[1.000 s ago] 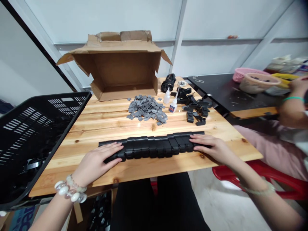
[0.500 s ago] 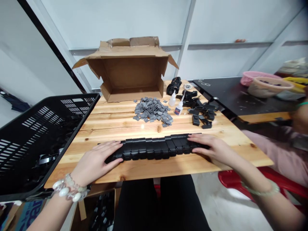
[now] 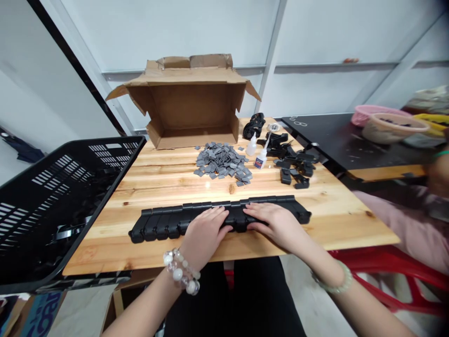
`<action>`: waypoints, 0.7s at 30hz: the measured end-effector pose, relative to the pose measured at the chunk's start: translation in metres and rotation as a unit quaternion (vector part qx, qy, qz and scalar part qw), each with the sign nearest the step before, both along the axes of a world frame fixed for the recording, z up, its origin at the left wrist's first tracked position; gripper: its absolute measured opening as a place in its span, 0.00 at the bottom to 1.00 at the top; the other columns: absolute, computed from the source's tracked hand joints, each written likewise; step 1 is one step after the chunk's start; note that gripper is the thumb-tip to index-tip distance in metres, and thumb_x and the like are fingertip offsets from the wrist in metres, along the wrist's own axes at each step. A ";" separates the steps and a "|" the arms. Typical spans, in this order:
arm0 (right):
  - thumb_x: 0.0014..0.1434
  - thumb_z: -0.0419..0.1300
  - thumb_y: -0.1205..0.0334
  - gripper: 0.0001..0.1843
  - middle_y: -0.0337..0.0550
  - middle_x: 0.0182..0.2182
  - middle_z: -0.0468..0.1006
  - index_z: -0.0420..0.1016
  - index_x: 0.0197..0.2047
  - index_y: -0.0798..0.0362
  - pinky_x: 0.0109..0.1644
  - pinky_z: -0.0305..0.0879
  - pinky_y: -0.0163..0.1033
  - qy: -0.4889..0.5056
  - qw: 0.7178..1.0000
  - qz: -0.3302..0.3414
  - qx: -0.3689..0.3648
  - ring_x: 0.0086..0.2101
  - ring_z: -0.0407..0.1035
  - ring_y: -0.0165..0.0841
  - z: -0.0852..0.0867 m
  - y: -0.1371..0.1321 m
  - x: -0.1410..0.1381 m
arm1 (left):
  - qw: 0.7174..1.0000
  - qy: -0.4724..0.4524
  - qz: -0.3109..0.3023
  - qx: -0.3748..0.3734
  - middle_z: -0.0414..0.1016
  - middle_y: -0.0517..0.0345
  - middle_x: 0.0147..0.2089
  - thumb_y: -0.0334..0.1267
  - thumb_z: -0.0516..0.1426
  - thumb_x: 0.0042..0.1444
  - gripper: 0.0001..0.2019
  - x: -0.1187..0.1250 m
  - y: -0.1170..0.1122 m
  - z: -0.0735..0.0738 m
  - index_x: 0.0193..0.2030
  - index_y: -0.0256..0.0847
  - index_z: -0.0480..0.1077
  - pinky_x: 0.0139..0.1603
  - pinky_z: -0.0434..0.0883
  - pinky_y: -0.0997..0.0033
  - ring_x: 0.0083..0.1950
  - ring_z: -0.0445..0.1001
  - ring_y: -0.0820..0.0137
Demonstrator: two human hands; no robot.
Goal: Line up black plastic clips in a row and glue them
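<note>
A long row of black plastic clips [image 3: 164, 222] lies side by side near the front edge of the wooden table [image 3: 161, 180]. My left hand [image 3: 205, 231] rests flat on the row's middle, fingers stretched out. My right hand [image 3: 273, 222] lies just to its right, also flat on the row with fingers extended. Both hands press on the parts and grip nothing. A pile of small grey pieces [image 3: 222, 164] sits behind the row. Two small glue bottles [image 3: 259, 159] stand to the pile's right.
An open cardboard box [image 3: 191, 110] lies on its side at the table's back. A black slotted crate [image 3: 52, 196] sits at the left. Loose black parts [image 3: 294, 164] lie at the right rear. Another person's arm [image 3: 438, 173] shows at the far right by bowls [image 3: 389, 124].
Both hands slid from the ends of the black row to its middle, and the row now stretches out further at both ends.
</note>
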State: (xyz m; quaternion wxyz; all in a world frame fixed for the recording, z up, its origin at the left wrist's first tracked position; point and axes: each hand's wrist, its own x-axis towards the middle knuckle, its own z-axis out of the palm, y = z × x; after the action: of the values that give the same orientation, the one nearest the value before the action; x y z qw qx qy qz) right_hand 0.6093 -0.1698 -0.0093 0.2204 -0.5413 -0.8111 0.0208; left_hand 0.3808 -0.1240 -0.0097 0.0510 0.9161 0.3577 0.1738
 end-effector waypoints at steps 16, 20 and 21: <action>0.63 0.61 0.61 0.16 0.45 0.51 0.79 0.78 0.53 0.54 0.60 0.71 0.46 0.016 1.000 0.012 0.011 0.52 0.74 0.40 0.001 -0.003 0.001 | 0.998 -0.009 0.008 0.059 0.75 0.47 0.58 0.43 0.58 0.63 0.19 -0.004 -0.005 0.004 0.56 0.33 0.72 0.61 0.72 0.56 0.58 0.75 0.59; 0.63 0.59 0.50 0.21 0.48 0.55 0.76 0.76 0.56 0.51 0.65 0.64 0.54 0.055 0.996 -0.050 0.048 0.55 0.71 0.45 0.013 -0.019 0.048 | 0.992 -0.059 0.047 0.100 0.71 0.46 0.62 0.50 0.52 0.66 0.25 -0.059 0.003 0.018 0.62 0.35 0.66 0.68 0.65 0.52 0.63 0.70 0.59; 0.63 0.59 0.48 0.22 0.48 0.54 0.77 0.77 0.55 0.50 0.64 0.64 0.56 0.073 0.994 -0.072 0.047 0.54 0.71 0.46 0.014 -0.024 0.065 | 0.994 -0.046 0.056 0.087 0.69 0.45 0.64 0.54 0.52 0.65 0.27 -0.079 0.006 0.020 0.63 0.36 0.65 0.68 0.64 0.49 0.64 0.68 0.57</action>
State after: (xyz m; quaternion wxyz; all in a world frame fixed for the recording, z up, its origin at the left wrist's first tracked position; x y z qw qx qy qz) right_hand 0.6739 -0.1940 0.0047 0.3047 -0.5842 -0.7522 0.0062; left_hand 0.3022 -0.1176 0.0107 -0.0223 0.8867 0.3891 0.2488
